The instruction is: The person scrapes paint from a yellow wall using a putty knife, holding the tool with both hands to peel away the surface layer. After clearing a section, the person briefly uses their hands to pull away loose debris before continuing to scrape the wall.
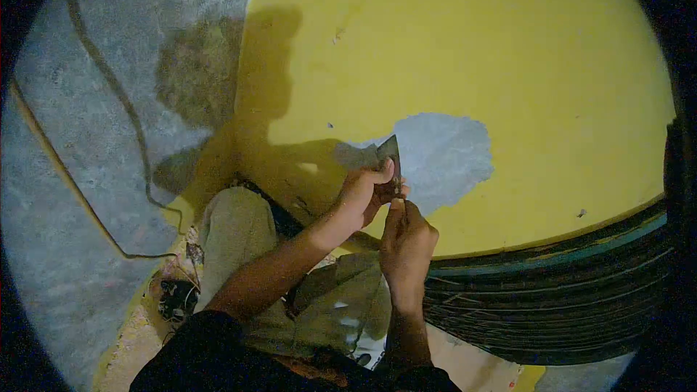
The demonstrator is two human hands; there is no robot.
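Observation:
My left hand is closed around a small dark flat piece, blade-like with a slanted pointed tip, its thumb pressed along the side. Just below, my right hand pinches at the lower end of the same piece with thumb and fingertips. What exactly the right fingertips grip is too small to make out. Both hands are in front of a yellow sheet, beside an irregular pale grey patch with ragged edges. The piece's tip overlaps the left side of that patch.
A stack of dark layered sheets lies under the yellow sheet's curved lower right edge. Grey concrete is at left, with a thin cable or rod and its shadow. A dark bundle with wires sits beside my leg.

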